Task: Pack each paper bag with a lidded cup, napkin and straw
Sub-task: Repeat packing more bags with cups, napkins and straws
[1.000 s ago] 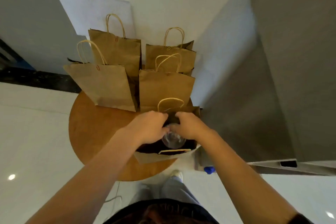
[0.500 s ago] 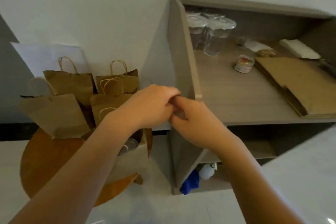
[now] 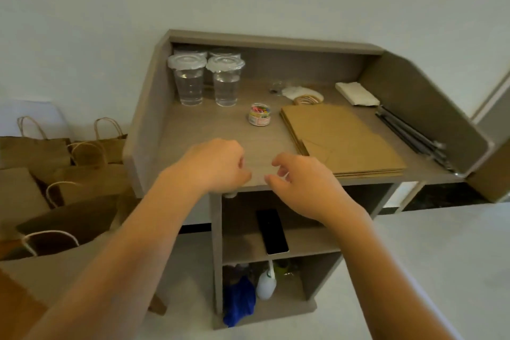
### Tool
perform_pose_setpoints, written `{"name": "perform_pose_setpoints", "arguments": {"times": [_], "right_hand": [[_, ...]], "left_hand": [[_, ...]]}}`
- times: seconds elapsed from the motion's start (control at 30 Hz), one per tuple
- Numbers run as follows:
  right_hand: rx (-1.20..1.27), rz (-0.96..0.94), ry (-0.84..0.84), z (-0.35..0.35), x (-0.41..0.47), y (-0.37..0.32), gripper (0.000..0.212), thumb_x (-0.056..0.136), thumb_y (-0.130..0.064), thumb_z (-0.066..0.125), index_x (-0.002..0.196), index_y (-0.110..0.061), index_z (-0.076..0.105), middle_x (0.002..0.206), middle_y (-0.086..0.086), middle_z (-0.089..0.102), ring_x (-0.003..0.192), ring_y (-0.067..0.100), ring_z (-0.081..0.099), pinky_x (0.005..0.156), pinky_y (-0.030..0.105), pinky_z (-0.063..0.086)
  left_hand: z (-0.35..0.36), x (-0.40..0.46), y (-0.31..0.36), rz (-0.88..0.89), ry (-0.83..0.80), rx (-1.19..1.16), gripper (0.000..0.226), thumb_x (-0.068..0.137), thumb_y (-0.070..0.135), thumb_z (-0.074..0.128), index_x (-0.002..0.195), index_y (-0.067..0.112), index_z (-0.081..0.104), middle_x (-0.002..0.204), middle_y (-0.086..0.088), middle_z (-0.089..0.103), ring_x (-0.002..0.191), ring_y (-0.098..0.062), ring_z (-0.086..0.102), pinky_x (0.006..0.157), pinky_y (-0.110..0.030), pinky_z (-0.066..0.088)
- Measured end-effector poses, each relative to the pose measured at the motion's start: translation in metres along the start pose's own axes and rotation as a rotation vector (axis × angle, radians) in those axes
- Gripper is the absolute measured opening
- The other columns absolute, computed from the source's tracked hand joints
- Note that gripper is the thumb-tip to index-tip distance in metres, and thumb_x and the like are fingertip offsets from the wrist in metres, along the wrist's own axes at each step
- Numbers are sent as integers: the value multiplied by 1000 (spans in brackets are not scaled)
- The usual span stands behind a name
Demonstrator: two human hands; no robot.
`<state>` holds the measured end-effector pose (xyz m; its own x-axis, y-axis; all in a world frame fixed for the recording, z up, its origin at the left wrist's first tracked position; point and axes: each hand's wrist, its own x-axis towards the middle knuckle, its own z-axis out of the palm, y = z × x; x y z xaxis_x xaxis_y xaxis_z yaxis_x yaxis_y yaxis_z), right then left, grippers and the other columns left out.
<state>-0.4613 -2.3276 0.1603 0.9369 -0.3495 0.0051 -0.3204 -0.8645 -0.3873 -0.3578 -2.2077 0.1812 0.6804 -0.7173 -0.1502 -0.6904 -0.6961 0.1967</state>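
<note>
Hands between bags, at the supply shelf.
Left hand [image 3: 218, 165] and right hand [image 3: 300, 182] hang loosely curled, holding nothing, likely ready for another flat bag [image 3: 342, 138]. 2 front cups [image 3: 205, 80] stand lidded at the back left; napkins [image 3: 357, 93] and straws [image 3: 414, 136] lie right.

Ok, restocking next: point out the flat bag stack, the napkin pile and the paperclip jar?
flat bag stack [image 3: 340, 136], head view, middle of the top bag
napkin pile [image 3: 356, 93], head view, top napkin
paperclip jar [image 3: 259, 114], head view, clear side wall
</note>
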Motion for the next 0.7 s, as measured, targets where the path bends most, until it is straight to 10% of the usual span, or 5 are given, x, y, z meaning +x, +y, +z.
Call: {"name": "perform_pose_setpoints", "arguments": {"times": [0.7], "right_hand": [[159,351,341,-108,194,272,19,94,-23,52,93,-11,66,86,3,66,79,16,60,76,33,52]], "left_hand": [[0,323,200,347,144,-139,17,94,24,49,101,21,64,101,-1,65,89,-19,59,77,-34,51]]}}
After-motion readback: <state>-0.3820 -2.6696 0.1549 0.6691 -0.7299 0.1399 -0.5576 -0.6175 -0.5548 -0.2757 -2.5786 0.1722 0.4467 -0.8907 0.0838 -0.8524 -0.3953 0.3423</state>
